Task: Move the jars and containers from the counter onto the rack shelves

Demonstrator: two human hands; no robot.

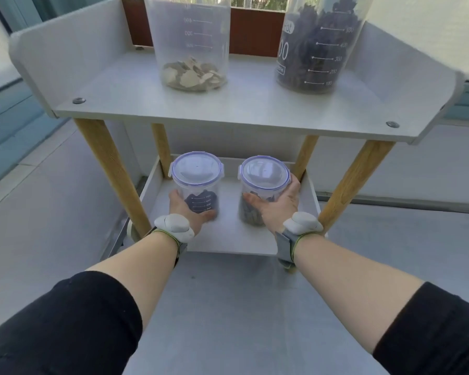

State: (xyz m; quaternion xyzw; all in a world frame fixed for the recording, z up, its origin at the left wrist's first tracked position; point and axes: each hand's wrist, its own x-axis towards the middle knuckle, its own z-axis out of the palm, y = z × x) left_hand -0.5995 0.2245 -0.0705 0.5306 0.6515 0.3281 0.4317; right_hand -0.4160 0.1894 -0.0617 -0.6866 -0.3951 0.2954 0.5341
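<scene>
On the rack's upper shelf (136,85), the left beaker (191,44) is cut off at the top and holds a shallow layer of pale flakes; the right beaker (318,47), also cropped, is packed with dark pieces. Below, on the lower shelf (228,239), the left hand (186,211) wraps the left jar (197,182), its dark contents blurred behind printed marks. The right hand (278,204) grips the right jar (264,185), holding greenish-brown bits. Both lids are clipped shut. A clear gap separates the jars; wooden legs (111,174) flank the shelf closely.
</scene>
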